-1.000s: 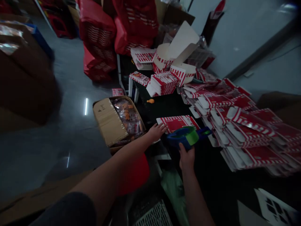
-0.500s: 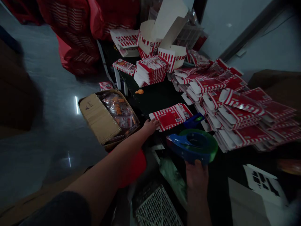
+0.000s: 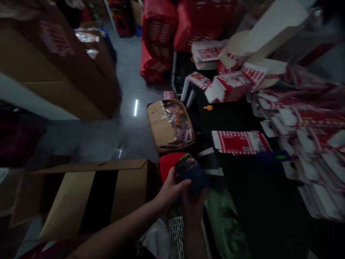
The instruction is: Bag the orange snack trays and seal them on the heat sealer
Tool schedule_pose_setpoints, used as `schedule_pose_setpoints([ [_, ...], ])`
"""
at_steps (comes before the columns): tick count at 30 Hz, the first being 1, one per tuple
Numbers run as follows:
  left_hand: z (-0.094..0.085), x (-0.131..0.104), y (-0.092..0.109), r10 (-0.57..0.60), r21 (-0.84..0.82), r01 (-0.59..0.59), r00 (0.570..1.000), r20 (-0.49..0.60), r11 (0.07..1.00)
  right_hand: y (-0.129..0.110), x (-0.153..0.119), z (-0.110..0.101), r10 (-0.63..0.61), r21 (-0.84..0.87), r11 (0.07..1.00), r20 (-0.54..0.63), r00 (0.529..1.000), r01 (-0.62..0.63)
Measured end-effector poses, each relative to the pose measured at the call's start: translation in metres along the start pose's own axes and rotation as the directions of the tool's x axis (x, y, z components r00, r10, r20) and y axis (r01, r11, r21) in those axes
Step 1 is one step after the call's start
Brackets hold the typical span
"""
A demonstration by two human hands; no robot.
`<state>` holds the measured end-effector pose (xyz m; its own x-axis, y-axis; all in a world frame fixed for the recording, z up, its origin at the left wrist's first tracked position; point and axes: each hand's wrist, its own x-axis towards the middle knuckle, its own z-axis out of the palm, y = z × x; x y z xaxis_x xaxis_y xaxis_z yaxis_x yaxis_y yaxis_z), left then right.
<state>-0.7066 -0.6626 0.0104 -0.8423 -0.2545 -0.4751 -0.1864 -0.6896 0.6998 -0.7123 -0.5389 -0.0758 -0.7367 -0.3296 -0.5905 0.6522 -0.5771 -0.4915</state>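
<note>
In front of my body, over a red stool seat (image 3: 168,165), a blue tape dispenser (image 3: 196,176) with a bit of green at its upper edge is turned on end. My right hand (image 3: 192,201) grips it from below, blurred by motion. At its near left side, my left hand (image 3: 174,189) has closed on it, thumb laid across the front; its other fingers are partly hidden. On the dark table lies a flat red-and-white striped carton (image 3: 239,142), touched by neither hand. A small orange drumstick-shaped piece (image 3: 208,107) rests behind it.
Stacks of folded striped cartons (image 3: 309,144) cover the table's right side. An open cardboard box (image 3: 161,124) of bagged orange pieces stands beyond the stool. Left are a large carton (image 3: 132,187) and tall boxes (image 3: 88,79). Red bags (image 3: 159,36) are piled behind.
My view has swung left. The tape dispenser has come off the table area toward my body, and my left hand has left the flat carton and joined my right on the dispenser.
</note>
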Motion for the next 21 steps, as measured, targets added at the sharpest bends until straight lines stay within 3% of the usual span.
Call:
schedule_pose_setpoints([
  [2,-0.025,-0.020,0.015,0.029,0.008,-0.028,0.968,-0.250,1.000,0.036,-0.013,0.031,0.134,0.002,0.991,0.045,0.990,-0.134],
  [5,-0.078,-0.058,0.031,0.140,0.010,-0.158,0.846,-0.514,0.987,0.091,-0.047,0.077,0.358,-0.025,0.933,0.167,0.919,-0.359],
  [7,-0.121,-0.090,0.040,0.182,0.032,-0.204,0.777,-0.603,0.978,0.128,-0.078,0.096,0.470,-0.124,0.883,0.240,0.849,-0.454],
  [9,-0.168,-0.127,0.051,0.198,0.081,-0.190,0.752,-0.628,0.978,0.157,-0.105,0.103,0.586,-0.340,0.800,0.259,0.768,-0.495],
  [11,-0.216,-0.169,0.062,0.234,0.176,-0.159,0.760,-0.607,0.971,0.175,-0.121,0.103,0.750,-0.653,0.580,0.196,0.632,-0.486],
  [12,-0.239,-0.191,0.067,0.259,0.236,-0.145,0.771,-0.582,0.961,0.179,-0.123,0.105,0.797,-0.788,0.446,0.134,0.589,-0.424],
  [13,-0.260,-0.214,0.072,0.277,0.293,-0.130,0.791,-0.545,0.947,0.182,-0.122,0.110,0.797,-0.877,0.344,0.084,0.598,-0.336],
  [14,-0.280,-0.236,0.076,0.288,0.343,-0.118,0.816,-0.502,0.932,0.184,-0.119,0.119,0.760,-0.929,0.286,0.070,0.646,-0.235],
  [15,-0.297,-0.256,0.079,0.288,0.382,-0.106,0.839,-0.461,0.918,0.187,-0.114,0.132,0.634,-0.934,0.330,0.113,0.765,-0.135],
  [16,-0.312,-0.275,0.082,0.280,0.408,-0.093,0.860,-0.427,0.908,0.191,-0.111,0.149,0.497,-0.905,0.423,0.194,0.846,-0.042],
  [17,-0.325,-0.291,0.084,0.264,0.421,-0.079,0.877,-0.401,0.903,0.197,-0.108,0.169,0.435,-0.871,0.490,0.284,0.855,0.041],
  [18,-0.336,-0.305,0.085,0.244,0.425,-0.064,0.890,-0.385,0.903,0.205,-0.108,0.190,0.456,-0.854,0.513,0.355,0.816,0.085],
  [21,-0.357,-0.331,0.084,0.197,0.425,-0.035,0.919,-0.343,0.905,0.238,-0.121,0.245,0.692,-0.892,0.417,0.435,0.576,0.173],
])
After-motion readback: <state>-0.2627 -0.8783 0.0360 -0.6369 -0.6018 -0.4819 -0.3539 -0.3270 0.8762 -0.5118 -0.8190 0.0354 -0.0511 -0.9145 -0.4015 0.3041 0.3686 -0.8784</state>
